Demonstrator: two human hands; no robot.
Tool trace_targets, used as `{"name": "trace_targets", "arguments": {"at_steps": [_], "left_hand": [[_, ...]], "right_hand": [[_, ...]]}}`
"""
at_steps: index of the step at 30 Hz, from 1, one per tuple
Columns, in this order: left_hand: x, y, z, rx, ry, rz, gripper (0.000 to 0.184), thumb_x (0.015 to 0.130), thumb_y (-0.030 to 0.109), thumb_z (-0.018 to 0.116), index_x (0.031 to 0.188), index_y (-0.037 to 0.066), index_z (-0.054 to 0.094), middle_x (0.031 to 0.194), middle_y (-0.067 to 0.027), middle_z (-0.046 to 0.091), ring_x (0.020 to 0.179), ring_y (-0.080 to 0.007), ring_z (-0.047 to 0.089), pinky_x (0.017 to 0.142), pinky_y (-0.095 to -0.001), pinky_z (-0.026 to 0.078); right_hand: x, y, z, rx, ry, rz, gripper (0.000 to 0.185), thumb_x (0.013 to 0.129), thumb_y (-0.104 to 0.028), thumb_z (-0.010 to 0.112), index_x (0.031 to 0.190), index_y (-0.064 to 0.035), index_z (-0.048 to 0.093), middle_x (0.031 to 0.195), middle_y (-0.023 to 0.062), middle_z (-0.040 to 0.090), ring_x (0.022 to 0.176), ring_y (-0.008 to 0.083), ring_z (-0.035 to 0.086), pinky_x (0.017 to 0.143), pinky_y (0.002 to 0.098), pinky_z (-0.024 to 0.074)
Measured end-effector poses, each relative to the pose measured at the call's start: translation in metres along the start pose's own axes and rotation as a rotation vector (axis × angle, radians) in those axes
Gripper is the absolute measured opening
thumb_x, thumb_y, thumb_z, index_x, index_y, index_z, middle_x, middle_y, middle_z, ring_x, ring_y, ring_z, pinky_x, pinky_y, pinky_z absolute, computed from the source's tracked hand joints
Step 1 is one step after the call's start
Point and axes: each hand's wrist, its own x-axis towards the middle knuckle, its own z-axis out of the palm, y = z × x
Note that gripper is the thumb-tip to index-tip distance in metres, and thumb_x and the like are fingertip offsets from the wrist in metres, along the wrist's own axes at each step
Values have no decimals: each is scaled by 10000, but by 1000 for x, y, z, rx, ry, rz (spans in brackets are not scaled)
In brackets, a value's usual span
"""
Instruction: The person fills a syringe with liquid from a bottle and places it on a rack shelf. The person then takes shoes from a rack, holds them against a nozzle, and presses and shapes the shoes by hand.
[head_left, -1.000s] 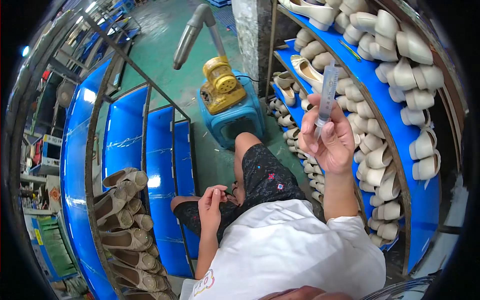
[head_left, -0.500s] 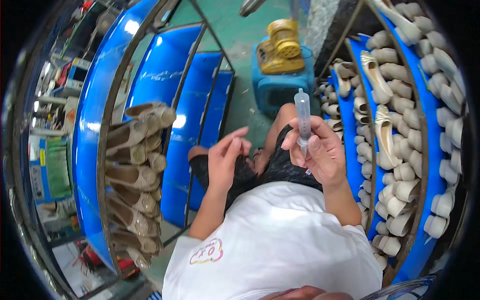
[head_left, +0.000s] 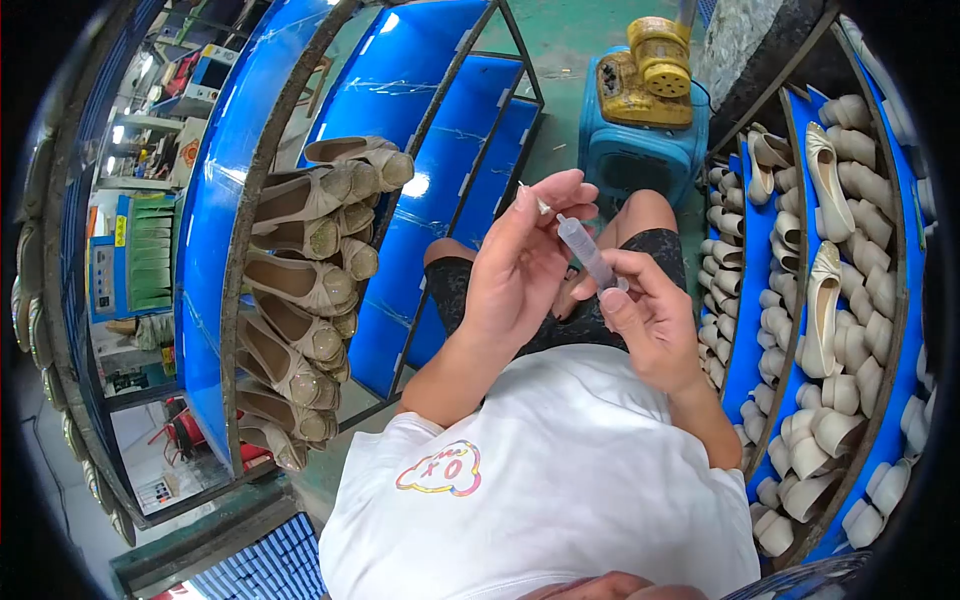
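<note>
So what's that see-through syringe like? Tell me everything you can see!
The syringe is a slim, see-through tube that looks like plastic, with a narrow, bare nozzle. Any marks on it are too blurry to read. What's inside isn't clear. It tilts, nozzle toward the picture's upper left. The right hand grips its back end, partly hiding it. The nozzle points near a small whitish piece in the left hand, not joined to it.

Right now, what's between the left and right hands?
The clear syringe. The head view shows it held in the right hand, nozzle end toward the left hand; contact there can't be told.
</note>
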Motion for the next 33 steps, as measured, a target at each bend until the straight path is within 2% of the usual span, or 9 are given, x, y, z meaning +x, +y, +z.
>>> {"name": "trace_targets", "arguments": {"at_steps": [8,11,13,14,17,22,28,32,33], "left_hand": [[-5,-3,2,39,-10,7,505,1146,429,404,1402,47,615,1348,-128,634,1228,-239,591,1058,-404,475],[-6,-5,1,213,-29,127,471,1143,395,433,1321,20,658,1336,-136,631,1201,-231,597,1048,-396,468],[-3,-9,-11,430,-68,272,448,1141,362,457,1243,-4,695,1321,-145,628,1174,-227,604,1027,-388,472],[-2,-10,-12,472,-80,295,438,1139,347,468,1216,-12,706,1316,-147,626,1160,-222,607,1011,-380,477],[-2,-7,-12,581,-94,332,424,1134,316,490,1162,-33,729,1313,-155,617,1129,-207,614,968,-358,489],[-1,5,8,661,57,379,401,1108,316,560,1164,-39,738,1259,-155,662,1071,-180,629,904,-318,492],[-6,15,-11,585,12,466,162,1014,118,719,1077,-21,772,1086,-127,727,900,-144,670,790,-275,537],[-12,15,0,662,28,484,269,1011,238,733,929,-17,757,951,-128,721,859,-169,650,741,-281,487],[-13,17,2,663,8,474,280,1010,248,733,915,-14,753,936,-129,718,848,-170,649,725,-279,486]], "right_hand": [[3,7,3,-49,62,-37,297,1069,-98,597,1329,45,603,1035,88,746,945,125,694,834,287,547],[3,15,-2,-222,92,-139,279,1026,-58,648,1281,54,630,986,124,745,846,160,719,780,297,572],[3,1,3,-542,165,-289,287,985,-32,684,1256,55,643,959,150,737,793,203,722,735,309,581],[3,-4,5,-703,202,-363,293,965,-19,702,1244,56,650,945,163,733,767,224,724,712,315,585],[6,4,5,-853,259,-574,335,920,7,733,1242,56,655,947,180,727,734,275,712,666,335,579],[5,-3,7,-786,249,-478,361,898,0,760,1244,44,664,954,170,737,704,256,716,640,343,582],[7,0,6,-892,263,-579,345,895,-33,790,1206,65,677,926,158,741,705,239,726,610,326,583],[3,3,13,-937,268,-686,312,902,-56,801,1152,94,690,880,151,740,692,234,726,613,326,584],[-1,1,16,-884,254,-632,304,904,-53,799,1149,92,693,862,148,737,676,230,719,608,319,578]]}}
